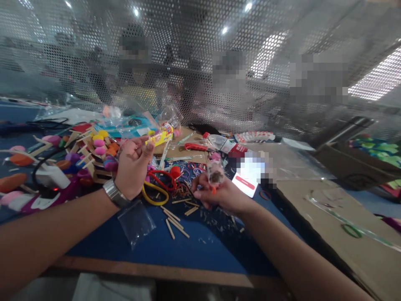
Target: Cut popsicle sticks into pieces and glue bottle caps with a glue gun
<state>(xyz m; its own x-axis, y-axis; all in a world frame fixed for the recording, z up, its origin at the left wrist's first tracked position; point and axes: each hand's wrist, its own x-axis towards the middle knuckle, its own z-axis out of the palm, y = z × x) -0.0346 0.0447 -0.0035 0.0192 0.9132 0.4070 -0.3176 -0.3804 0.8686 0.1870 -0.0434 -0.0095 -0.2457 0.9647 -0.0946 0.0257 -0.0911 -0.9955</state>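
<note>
My left hand [134, 165], with a metal-banded watch [113, 193] at the wrist, pinches a small yellow printed packet [161, 136] between thumb and fingers. Lower and to the right, my right hand [221, 194] is closed around a small clear plastic piece [215, 173] with something dark inside; its kind is unclear. Between the hands lie a red loop [163, 177] and a yellow loop [155, 200]. Short wooden sticks [175, 223] are scattered just below. An empty clear plastic bag [136, 223] rests under my left wrist.
Wooden sticks with colourful lumps [100, 146] are piled at left, beside a purple-and-white device [52, 194] with a red light. A bottle [227, 144] lies behind a lit phone [247, 177]. Cardboard [338, 209] covers the right; a perforated screen [188, 54] stands behind, people beyond it.
</note>
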